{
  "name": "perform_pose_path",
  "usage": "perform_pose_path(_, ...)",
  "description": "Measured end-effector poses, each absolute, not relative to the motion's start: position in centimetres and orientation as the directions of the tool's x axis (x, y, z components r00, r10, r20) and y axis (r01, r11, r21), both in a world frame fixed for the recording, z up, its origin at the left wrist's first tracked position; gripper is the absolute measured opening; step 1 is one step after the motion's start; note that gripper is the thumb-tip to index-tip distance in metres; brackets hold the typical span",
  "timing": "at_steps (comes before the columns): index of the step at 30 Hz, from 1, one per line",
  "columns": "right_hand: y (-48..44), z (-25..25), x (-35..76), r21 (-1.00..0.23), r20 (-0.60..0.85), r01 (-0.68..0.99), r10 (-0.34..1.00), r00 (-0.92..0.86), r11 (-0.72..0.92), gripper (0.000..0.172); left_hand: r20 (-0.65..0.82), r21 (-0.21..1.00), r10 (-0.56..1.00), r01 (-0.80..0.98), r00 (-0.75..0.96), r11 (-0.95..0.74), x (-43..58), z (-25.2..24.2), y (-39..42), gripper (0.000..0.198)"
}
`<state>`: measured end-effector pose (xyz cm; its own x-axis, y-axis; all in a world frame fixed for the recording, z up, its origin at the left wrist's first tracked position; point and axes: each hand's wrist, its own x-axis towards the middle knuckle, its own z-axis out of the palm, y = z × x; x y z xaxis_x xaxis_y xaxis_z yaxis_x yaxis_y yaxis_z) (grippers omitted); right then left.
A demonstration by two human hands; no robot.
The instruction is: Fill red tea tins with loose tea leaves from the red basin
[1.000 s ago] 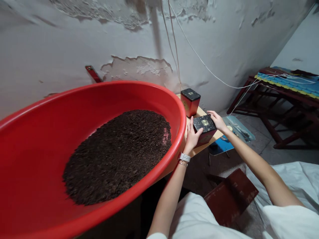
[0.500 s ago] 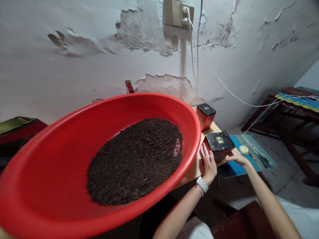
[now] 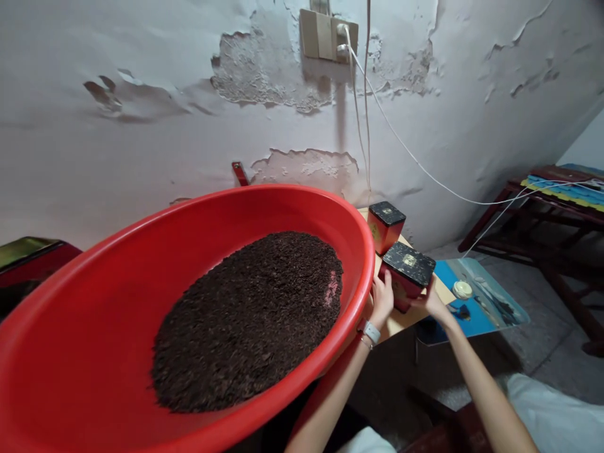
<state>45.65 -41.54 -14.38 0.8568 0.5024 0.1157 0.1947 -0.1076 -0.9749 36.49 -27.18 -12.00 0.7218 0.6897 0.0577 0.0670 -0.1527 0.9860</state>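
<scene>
A square red tin with a scuffed black lid (image 3: 409, 261) is on the right end of the wooden table, between my hands. My left hand (image 3: 381, 301) presses against its left side, near the basin's rim. My right hand (image 3: 430, 302) grips the tin's right side low down, its fingers partly hidden. Just behind stands a second red tin with a black lid (image 3: 387, 228). To the left, a big red plastic basin (image 3: 94, 333) holds a wide heap of dark, dried tea-like leaves (image 3: 250, 314), with a pinkish patch on its right side.
A low folding table with a blue picture top (image 3: 491, 292) stands at the right, carrying a small round pale object (image 3: 462, 289). Beyond it is a dark red wooden rack (image 3: 542, 270). White cables hang from a wall socket (image 3: 328, 38) on the peeling wall.
Both hands have shifted the tin left and toward the wall, closer to the second tin, turning it slightly. The view has moved a little too.
</scene>
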Motion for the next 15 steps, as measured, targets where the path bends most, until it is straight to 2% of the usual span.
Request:
perform_pose_path(3, -37.6, -14.9, 45.1, -0.964, 0.177, 0.240, 0.397, 0.900, -0.115, 0.112, 0.086, 0.991, 0.723, 0.014, 0.685, -0.131, 34.2, -12.8, -28.2, 0.069)
perform_pose_path(6, -33.4, -14.6, 45.4, -0.949, 0.211, 0.278, 0.355, 0.911, -0.148, 0.110, 0.144, 0.988, 0.676, -0.061, 0.723, -0.144, 29.5, -14.1, -30.2, 0.062)
perform_pose_path(8, -30.9, -14.0, 45.9, -0.949, 0.178, 0.257, 0.362, 0.915, -0.185, 0.111, 0.201, 0.973, 0.581, -0.091, 0.788, -0.214, 25.9, -14.2, -31.0, 0.053)
perform_pose_path(11, -28.3, -13.3, 46.8, -0.934, 0.133, 0.238, 0.359, 0.924, -0.267, 0.113, 0.267, 0.929, 0.344, -0.145, 0.900, -0.340, 21.4, -12.4, -31.0, 0.043)
perform_pose_path(15, -26.7, -13.2, 47.7, -0.931, 0.165, 0.261, 0.343, 0.925, -0.257, 0.120, 0.383, 0.826, 0.169, -0.254, 0.908, -0.503, 17.1, -8.5, -29.9, 0.047)
